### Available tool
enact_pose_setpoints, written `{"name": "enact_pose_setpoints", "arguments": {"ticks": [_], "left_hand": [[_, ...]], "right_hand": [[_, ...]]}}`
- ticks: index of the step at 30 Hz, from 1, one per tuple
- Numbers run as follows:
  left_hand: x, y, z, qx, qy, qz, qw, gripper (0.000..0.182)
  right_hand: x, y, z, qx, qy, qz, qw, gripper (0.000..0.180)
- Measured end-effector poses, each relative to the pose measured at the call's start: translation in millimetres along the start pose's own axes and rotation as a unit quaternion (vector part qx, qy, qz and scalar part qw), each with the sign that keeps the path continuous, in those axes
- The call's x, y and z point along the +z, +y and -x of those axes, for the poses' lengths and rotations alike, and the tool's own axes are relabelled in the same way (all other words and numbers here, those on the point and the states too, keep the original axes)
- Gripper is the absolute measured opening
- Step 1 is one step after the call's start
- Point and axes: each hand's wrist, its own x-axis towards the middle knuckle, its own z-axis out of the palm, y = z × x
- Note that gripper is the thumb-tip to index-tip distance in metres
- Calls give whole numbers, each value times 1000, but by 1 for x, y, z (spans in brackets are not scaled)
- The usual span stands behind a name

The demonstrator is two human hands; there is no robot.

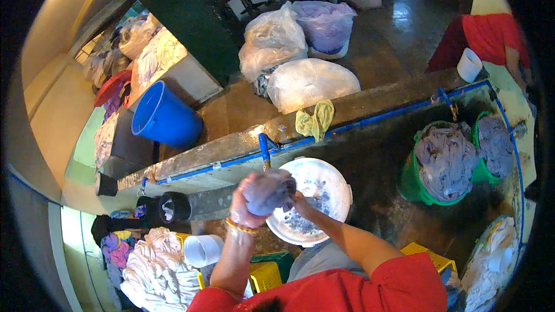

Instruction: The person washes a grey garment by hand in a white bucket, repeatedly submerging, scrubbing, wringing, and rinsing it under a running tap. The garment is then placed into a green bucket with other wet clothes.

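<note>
A bunched wad of grey-purple cloth (266,193) is held up between my two hands. My left hand (245,206), with a yellow beaded bracelet at its wrist, cups the cloth from the left and below. On the other side my right hand (302,206) grips the cloth's edge; its fingers are partly hidden. Just beyond and beneath the cloth stands a round white basin (336,173), its inside marked with dark spots and froth. A blue pipe tap (264,145) comes down directly behind the cloth.
A concrete ledge (225,145) carrying a blue pipe crosses ahead, with a yellow cloth (315,120) draped on it. Green tubs of grey cloth (446,160) stand right. White fabric (158,268) and a white pail (204,250) lie left. A person in red (485,39) is at far right.
</note>
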Motion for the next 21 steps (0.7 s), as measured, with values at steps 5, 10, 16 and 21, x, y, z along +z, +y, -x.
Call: {"name": "enact_pose_setpoints", "arguments": {"ticks": [5, 10, 16, 21], "left_hand": [[19, 47, 27, 116, -41, -17, 992, 41], [-63, 14, 8, 29, -9, -422, 906, 24], [-169, -132, -71, 135, -138, -711, 676, 98], [-197, -201, -142, 334, -60, -631, 698, 18]], "right_hand": [[-60, 22, 54, -28, -70, 479, 874, 30], [-121, 14, 101, 233, 184, 443, 846, 17], [-76, -45, 76, -20, 79, 404, 911, 34], [-47, -146, 49, -54, -21, 389, 919, 33]]}}
